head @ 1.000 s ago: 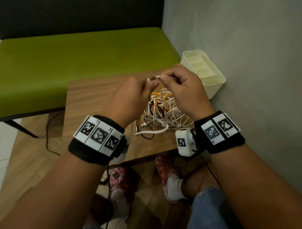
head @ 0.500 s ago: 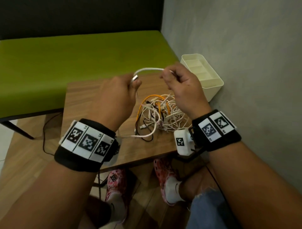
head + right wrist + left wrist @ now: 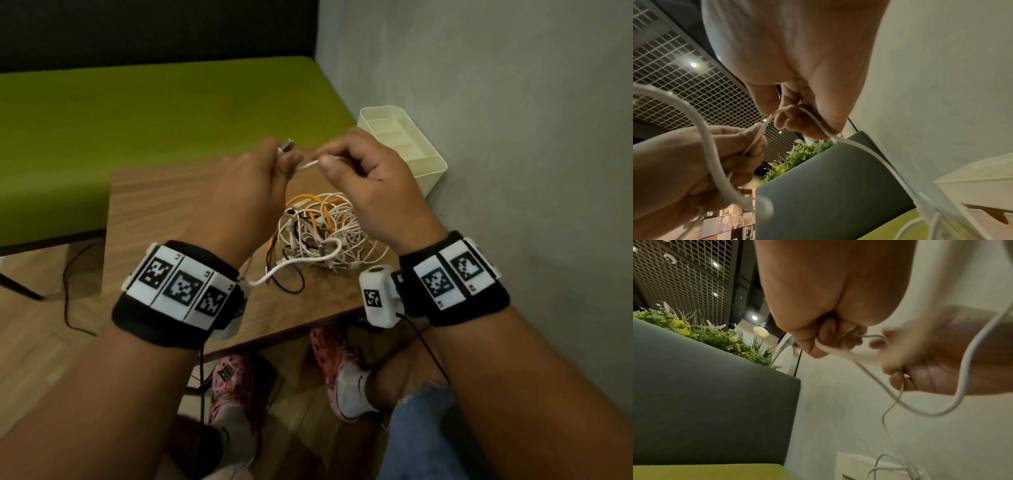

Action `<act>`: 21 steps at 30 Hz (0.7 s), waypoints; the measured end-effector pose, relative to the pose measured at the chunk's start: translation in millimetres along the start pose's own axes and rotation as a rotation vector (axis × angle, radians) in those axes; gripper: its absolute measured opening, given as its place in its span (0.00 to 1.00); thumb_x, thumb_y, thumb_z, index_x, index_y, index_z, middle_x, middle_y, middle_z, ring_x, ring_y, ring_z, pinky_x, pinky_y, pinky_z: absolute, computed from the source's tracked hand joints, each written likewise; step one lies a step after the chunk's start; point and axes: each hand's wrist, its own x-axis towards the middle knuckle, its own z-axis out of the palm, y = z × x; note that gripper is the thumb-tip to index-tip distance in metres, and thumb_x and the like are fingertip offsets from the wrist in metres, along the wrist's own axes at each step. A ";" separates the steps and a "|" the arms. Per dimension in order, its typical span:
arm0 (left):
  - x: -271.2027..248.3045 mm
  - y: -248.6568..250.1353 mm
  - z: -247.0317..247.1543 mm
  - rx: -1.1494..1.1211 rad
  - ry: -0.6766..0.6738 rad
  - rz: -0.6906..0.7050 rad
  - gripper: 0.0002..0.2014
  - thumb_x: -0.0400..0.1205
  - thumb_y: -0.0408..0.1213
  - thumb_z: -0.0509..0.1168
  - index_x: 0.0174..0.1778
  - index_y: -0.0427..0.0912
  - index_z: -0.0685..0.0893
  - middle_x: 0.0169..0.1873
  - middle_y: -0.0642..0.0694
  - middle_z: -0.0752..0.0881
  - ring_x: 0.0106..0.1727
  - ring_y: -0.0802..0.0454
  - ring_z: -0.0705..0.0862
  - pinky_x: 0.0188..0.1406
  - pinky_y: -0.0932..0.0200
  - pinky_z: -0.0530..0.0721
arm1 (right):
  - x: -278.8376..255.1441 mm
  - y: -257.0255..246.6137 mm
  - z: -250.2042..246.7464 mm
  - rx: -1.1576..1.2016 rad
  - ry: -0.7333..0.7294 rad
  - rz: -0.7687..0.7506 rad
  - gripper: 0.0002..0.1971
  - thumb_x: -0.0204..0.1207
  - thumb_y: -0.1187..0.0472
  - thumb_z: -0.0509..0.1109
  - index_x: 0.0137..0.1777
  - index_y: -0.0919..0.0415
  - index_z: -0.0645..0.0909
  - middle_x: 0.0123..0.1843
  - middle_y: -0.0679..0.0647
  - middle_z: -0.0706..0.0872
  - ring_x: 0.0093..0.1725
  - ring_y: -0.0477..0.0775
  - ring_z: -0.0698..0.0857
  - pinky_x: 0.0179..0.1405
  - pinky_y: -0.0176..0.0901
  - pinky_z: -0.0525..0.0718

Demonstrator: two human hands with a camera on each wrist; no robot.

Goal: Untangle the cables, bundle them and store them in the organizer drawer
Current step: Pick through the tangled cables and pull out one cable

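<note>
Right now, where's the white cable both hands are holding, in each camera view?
Head: white cable upper centre, short span between the hands.
Left wrist: white cable centre right, looping down from the left hand.
Right wrist: white cable centre, between both hands.
Shared landmark: the cream organizer.

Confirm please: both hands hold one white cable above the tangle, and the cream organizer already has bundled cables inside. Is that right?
Not quite. The head view shows the organizer with no cables in its visible compartments. The rest holds: left hand and right hand pinch a white cable above the tangle.
</note>
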 end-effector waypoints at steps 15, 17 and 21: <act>-0.2 22.8 -27.5 -0.375 -0.063 -0.068 0.15 0.89 0.45 0.58 0.36 0.51 0.79 0.26 0.53 0.80 0.24 0.66 0.77 0.25 0.65 0.74 | -72.0 -38.8 -16.7 0.355 -0.126 0.407 0.04 0.82 0.64 0.69 0.47 0.59 0.85 0.36 0.55 0.89 0.36 0.54 0.90 0.33 0.52 0.90; -1.7 23.5 -29.5 -0.324 -0.148 -0.080 0.14 0.90 0.44 0.57 0.41 0.45 0.82 0.27 0.51 0.84 0.23 0.68 0.79 0.24 0.74 0.71 | -80.8 -28.7 -14.4 0.243 -0.150 0.426 0.04 0.82 0.63 0.70 0.46 0.57 0.86 0.42 0.60 0.91 0.41 0.57 0.88 0.38 0.56 0.88; -13.9 8.4 -21.4 -0.305 -0.238 -0.143 0.16 0.90 0.45 0.57 0.38 0.46 0.83 0.32 0.51 0.89 0.19 0.66 0.74 0.26 0.60 0.71 | -108.5 -9.2 4.6 0.123 -0.258 0.505 0.03 0.79 0.58 0.74 0.46 0.54 0.90 0.47 0.59 0.88 0.43 0.48 0.85 0.49 0.45 0.83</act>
